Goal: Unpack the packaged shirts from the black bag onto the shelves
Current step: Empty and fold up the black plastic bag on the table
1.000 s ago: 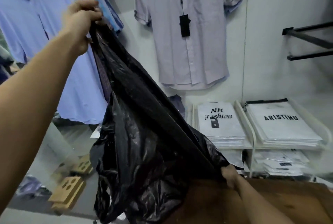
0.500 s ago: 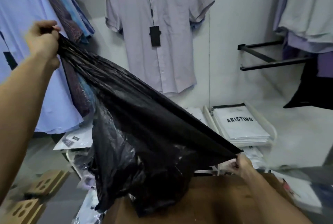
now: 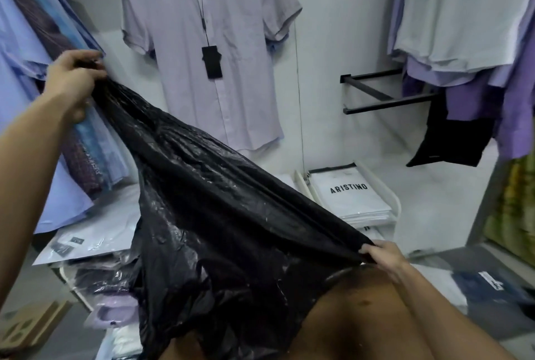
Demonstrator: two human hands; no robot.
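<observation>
The black bag (image 3: 220,215) hangs stretched between my two hands and looks slack and crumpled. My left hand (image 3: 72,79) grips one gathered end of it high at the left. My right hand (image 3: 382,257) pinches the other end low at the right. A stack of white packaged shirts (image 3: 351,200) marked ARISTINO lies in a white shelf (image 3: 396,206) compartment behind the bag. More packaged shirts (image 3: 95,232) lie in a pile at the lower left, partly hidden by the bag. Whatever is inside the bag is hidden.
A pale lilac shirt (image 3: 208,50) with a black tag hangs on the wall ahead. Hanging shirts (image 3: 43,70) crowd the left side. Another rack of shirts (image 3: 463,27) fills the upper right above a black wall bracket (image 3: 385,90). A cardboard piece (image 3: 26,328) lies bottom left.
The view has swung right and down. My left hand has come lower with its end of the bag, and the bag now stretches flatter between both hands.
</observation>
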